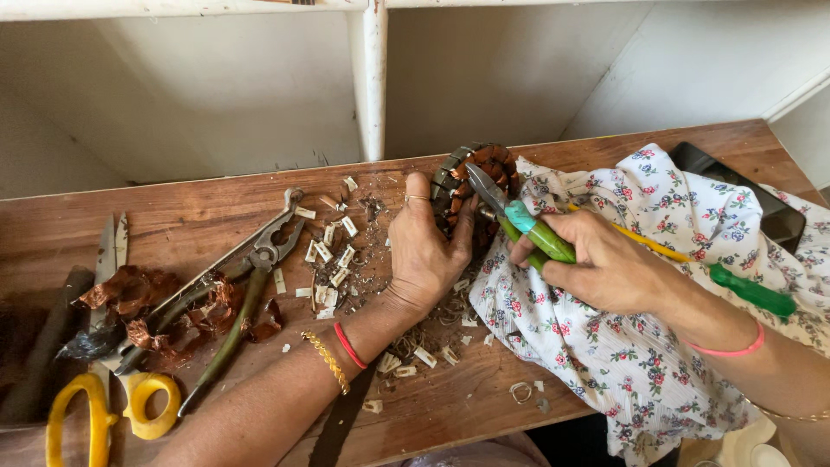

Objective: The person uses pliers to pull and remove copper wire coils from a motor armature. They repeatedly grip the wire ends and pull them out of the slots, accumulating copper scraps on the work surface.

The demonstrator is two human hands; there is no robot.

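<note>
My left hand (425, 246) grips a round motor stator (474, 170) with copper windings, holding it upright on the wooden table (199, 216). My right hand (596, 259) is closed on green-handled pliers (536, 231), whose metal jaws (484, 186) press into the copper winding at the stator's right side. A screwdriver with a yellow shaft and green handle (750, 292) lies across the floral cloth (605, 346) under my right wrist.
Large pliers (259, 259) and scissors with yellow handles (112, 406) lie at the left among copper wire scraps (138, 294). Small white insulation pieces (333, 259) litter the middle. A dark phone (778, 216) sits at the right. A white post (372, 78) stands behind.
</note>
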